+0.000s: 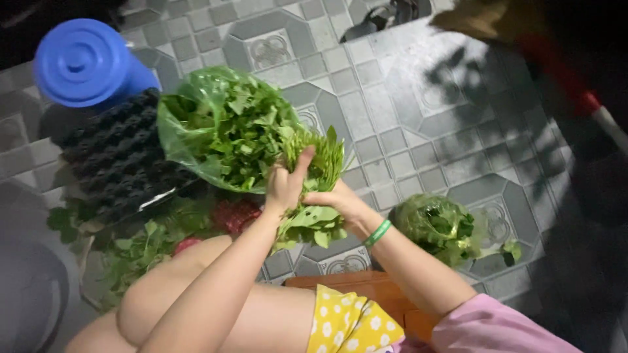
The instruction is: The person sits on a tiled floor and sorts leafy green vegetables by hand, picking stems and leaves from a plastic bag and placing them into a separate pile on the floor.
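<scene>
Both my hands grip one bunch of leafy green stems [318, 196] above the tiled floor. My left hand [286, 183] wraps the bunch from the left, thumb pointing up. My right hand [337, 200], with a green band at its wrist, holds the same bunch from the right. Just behind the bunch an open green plastic bag [222, 127] is full of loose green leaves. My bare knees and a yellow dotted garment fill the bottom of the view.
A blue lidded bucket [88, 62] stands at the far left beside a black ribbed mat [118, 157]. Loose greens [140, 248] lie by my left knee. A smaller bag of greens [441, 225] lies to the right. A wooden stool [353, 284] sits under me.
</scene>
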